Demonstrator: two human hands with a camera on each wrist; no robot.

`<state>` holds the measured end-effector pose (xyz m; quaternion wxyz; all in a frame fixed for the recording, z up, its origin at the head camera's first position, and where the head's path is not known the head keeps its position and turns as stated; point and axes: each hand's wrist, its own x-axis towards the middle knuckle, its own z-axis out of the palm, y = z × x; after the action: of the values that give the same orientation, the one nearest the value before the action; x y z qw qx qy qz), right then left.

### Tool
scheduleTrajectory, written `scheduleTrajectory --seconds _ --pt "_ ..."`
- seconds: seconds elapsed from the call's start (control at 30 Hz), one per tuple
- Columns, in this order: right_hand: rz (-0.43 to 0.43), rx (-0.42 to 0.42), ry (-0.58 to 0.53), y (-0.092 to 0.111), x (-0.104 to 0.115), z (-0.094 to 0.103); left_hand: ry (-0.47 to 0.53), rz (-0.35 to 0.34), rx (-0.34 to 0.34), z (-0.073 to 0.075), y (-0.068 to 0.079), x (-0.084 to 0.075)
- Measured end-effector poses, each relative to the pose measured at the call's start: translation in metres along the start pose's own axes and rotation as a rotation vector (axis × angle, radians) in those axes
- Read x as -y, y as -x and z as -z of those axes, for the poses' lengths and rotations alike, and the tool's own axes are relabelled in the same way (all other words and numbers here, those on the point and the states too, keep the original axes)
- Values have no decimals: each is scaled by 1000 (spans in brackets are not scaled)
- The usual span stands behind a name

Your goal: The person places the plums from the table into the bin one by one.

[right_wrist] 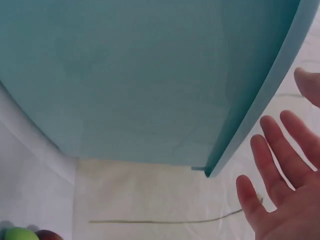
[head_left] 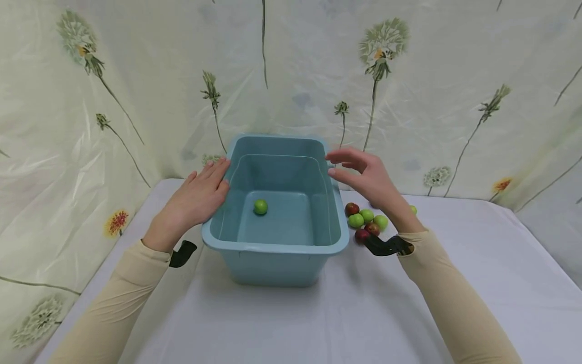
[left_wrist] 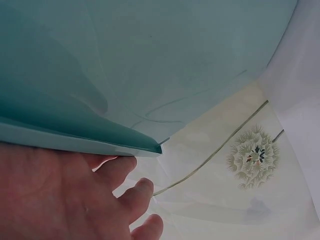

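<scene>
A light blue plastic basin [head_left: 277, 248] stands on the white-covered table between both hands. One small green round fruit [head_left: 260, 207] lies on its floor. My left hand [head_left: 197, 197] rests against the basin's left rim with fingers extended; in the left wrist view, the fingers [left_wrist: 132, 200] reach along beneath the rim's edge. At the right rim, my right hand [head_left: 366, 174] is raised, thumb and fingers spread apart with nothing between them. The right wrist view has the same loose fingers [right_wrist: 280, 165] beside the basin's rim [right_wrist: 260, 95].
Several small red and green fruits [head_left: 366, 216] are grouped on the table [head_left: 454, 283] right of the basin, partly behind the right wrist. A curtain with a dandelion print [head_left: 291, 65] hangs behind the table and along its left side.
</scene>
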<state>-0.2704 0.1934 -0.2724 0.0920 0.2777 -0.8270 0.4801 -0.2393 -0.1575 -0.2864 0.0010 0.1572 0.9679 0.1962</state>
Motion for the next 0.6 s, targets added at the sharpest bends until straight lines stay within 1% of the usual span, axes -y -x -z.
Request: scheduleTrajectory --seconds 0.07,0.17,0.4,0.6 --pt "-12 -15 7 5 2 2 2 3 1 0 0 0" --pt "-29 -37 15 10 -1 6 -4 2 1 0 0 0" --pt "-51 -85 27 14 -48 18 -20 -5 6 1 0 0" --pt "-37 -115 24 21 -60 24 -34 -10 12 1 0 0"
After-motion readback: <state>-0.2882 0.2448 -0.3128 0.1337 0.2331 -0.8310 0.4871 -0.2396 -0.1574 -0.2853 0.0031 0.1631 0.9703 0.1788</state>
